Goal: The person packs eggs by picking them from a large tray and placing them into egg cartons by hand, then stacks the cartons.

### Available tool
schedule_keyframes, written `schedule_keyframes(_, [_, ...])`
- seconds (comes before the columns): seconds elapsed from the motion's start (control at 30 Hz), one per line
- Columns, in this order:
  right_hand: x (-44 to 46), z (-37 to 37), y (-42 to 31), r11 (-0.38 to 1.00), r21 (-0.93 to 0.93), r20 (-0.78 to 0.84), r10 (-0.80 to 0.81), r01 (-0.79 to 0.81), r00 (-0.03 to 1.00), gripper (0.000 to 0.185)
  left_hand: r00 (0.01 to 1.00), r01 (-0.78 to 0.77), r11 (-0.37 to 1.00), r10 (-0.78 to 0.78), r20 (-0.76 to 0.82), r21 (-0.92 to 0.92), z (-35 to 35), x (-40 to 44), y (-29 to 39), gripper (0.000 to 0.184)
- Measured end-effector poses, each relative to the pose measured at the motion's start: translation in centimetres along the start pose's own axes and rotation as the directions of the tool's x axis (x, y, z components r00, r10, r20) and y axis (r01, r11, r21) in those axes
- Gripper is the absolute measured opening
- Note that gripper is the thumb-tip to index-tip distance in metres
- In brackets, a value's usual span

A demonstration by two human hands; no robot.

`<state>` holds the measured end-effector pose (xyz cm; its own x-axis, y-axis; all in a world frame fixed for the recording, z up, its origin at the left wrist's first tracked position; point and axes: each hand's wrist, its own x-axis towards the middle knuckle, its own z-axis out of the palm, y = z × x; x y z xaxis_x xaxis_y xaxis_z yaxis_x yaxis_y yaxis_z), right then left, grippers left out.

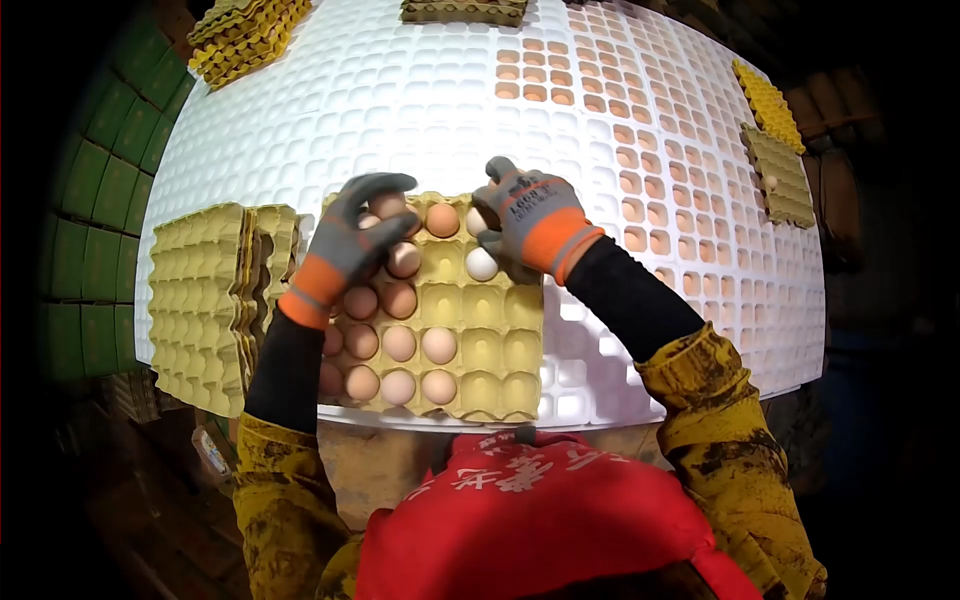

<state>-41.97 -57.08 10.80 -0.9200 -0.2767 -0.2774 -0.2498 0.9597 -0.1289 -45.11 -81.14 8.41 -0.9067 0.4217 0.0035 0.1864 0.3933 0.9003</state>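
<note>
Yellowish moulded pulp forms the egg tray (500,325) directly in front of the person, lying on a white pocketed surface (400,130). Brown eggs (399,344) sit in cups across its left and near parts, and a white egg (482,263) rests in a cup towards its right edge. Both hands wear grey and orange gloves. At the tray's far left corner, the left hand (345,238) is curled with its thumb and fingers closed round a brown egg (388,205), just above others. Near its far right corner, the right hand (540,215) is bent over a pale egg (477,221); whether it grips or merely touches it cannot be told. Left of the tray stands a tray stack (195,300); beyond it, to the right, more eggs (534,93) fill pockets.

The left hand looks the riskier: with shells so close beneath it, lowering the held egg slightly off-centre could knock a neighbour and crack both. Smooth shells might also slip from a loose gloved pinch, and a dragging right cuff could tip the tray's edge.
</note>
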Motion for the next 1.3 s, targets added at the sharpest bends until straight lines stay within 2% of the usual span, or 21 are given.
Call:
schedule_keyframes(0.03, [-0.1,0.1,0.3,1.000,0.031,0.006,0.006,-0.007,1.000,0.039,0.976,-0.201,0.876,0.219,0.011,0.439,1.0,0.6,0.1,0.049])
schedule_keyframes(0.07, [-0.2,1.4,1.1,0.993,0.115,-0.071,0.006,0.002,0.997,0.041,0.957,-0.241,0.737,0.290,0.026,0.632,2.2,0.8,0.4,0.039])
schedule_keyframes(0.17, [-3.4,6.0,4.9,0.698,0.654,-0.493,0.100,0.293,0.864,0.049,0.979,-0.198,0.440,0.045,0.199,0.876,5.1,2.7,1.4,0.035])
schedule_keyframes(0.2, [-6.7,5.4,4.8,0.139,0.988,-0.101,0.281,0.064,0.954,0.049,0.972,-0.222,0.432,0.035,0.230,0.874,5.4,3.1,1.2,0.035])
schedule_keyframes(0.3, [-15.7,10.8,7.0,-0.288,0.949,-0.041,0.296,0.130,0.954,0.051,0.957,-0.271,0.436,0.023,0.291,0.858,4.3,3.4,1.8,0.035])
schedule_keyframes(0.37, [-22.6,13.8,8.4,-0.215,0.976,0.116,0.347,-0.041,0.931,0.050,0.969,-0.241,0.659,0.201,0.142,0.713,2.9,2.1,1.6,0.038])
schedule_keyframes(0.43, [-28.9,17.4,11.0,-0.091,0.989,0.145,0.452,-0.116,0.880,0.050,0.974,-0.189,0.819,0.225,0.000,0.542,4.1,0.1,5.0,0.043])
schedule_keyframes(0.5, [-34.5,18.2,14.4,-0.228,0.923,0.384,0.563,-0.310,0.732,0.048,0.952,-0.277,0.909,0.303,-0.037,0.312,9.3,-2.5,8.3,0.040])
schedule_keyframes(0.57, [-37.9,21.2,18.1,-0.014,0.971,0.161,0.779,-0.239,0.606,0.045,0.932,-0.361,0.879,0.325,0.162,0.311,16.9,-4.4,11.3,0.049])
schedule_keyframes(0.6, [-38.7,22.2,20.3,0.097,0.955,0.089,0.808,-0.281,0.582,0.043,0.899,-0.429,0.860,0.378,0.219,0.277,22.1,-5.4,11.6,0.054])
schedule_keyframes(0.67, [-38.6,21.2,23.4,0.488,0.823,-0.244,0.765,-0.289,0.597,0.037,0.912,-0.337,0.909,0.252,0.324,0.243,30.6,-6.2,12.6,0.053])
schedule_keyframes(0.7, [-37.9,21.1,24.6,0.556,0.766,-0.285,0.745,-0.324,0.603,0.039,0.921,-0.256,0.939,0.165,0.354,0.230,34.5,-6.2,12.6,0.050])
schedule_keyframes(0.77, [-36.2,21.0,25.8,0.650,0.642,-0.337,0.716,-0.407,0.612,0.041,0.913,-0.322,0.888,0.199,0.357,0.330,41.3,-5.2,11.9,0.046])
schedule_keyframes(0.83, [-35.1,21.4,26.1,0.645,0.499,-0.219,0.739,-0.578,0.637,0.044,0.917,-0.362,0.804,0.218,0.333,0.472,46.9,-4.0,10.1,0.044])
schedule_keyframes(0.9, [-35.4,22.7,27.1,0.639,0.646,-0.285,0.709,-0.417,0.645,0.035,0.901,-0.327,0.739,0.055,0.431,0.589,49.4,-3.2,10.4,0.042])
schedule_keyframes(0.97, [-36.7,23.1,27.0,0.624,0.763,-0.416,0.671,-0.165,0.614,0.031,0.920,-0.315,0.739,0.085,0.382,0.596,49.9,-4.6,11.6,0.042])
schedule_keyframes(1.03, [-38.2,23.1,25.6,-0.146,0.987,0.060,0.713,0.064,0.699,0.024,0.909,-0.370,0.760,0.177,0.378,0.535,49.6,-6.5,12.4,0.036])
schedule_keyframes(1.13, [-38.9,23.8,25.6,-0.055,0.998,0.019,0.617,0.019,0.787,0.028,0.889,-0.394,0.773,0.183,0.420,0.497,51.1,-9.2,10.5,0.040])
schedule_keyframes(1.2, [-40.4,23.9,27.2,-0.282,0.957,0.130,0.617,0.064,0.776,0.032,0.886,-0.374,0.785,0.146,0.440,0.493,51.8,-9.8,10.3,0.042])
schedule_keyframes(1.27, [-41.1,24.4,28.3,-0.226,0.954,0.010,0.680,0.196,0.733,0.033,0.904,-0.350,0.827,0.176,0.389,0.440,51.9,-10.0,10.1,0.043])
schedule_keyframes(1.3, [-41.3,25.0,28.6,-0.053,0.954,-0.167,0.722,0.295,0.671,0.032,0.921,-0.322,0.869,0.195,0.337,0.376,51.6,-10.0,10.3,0.043])
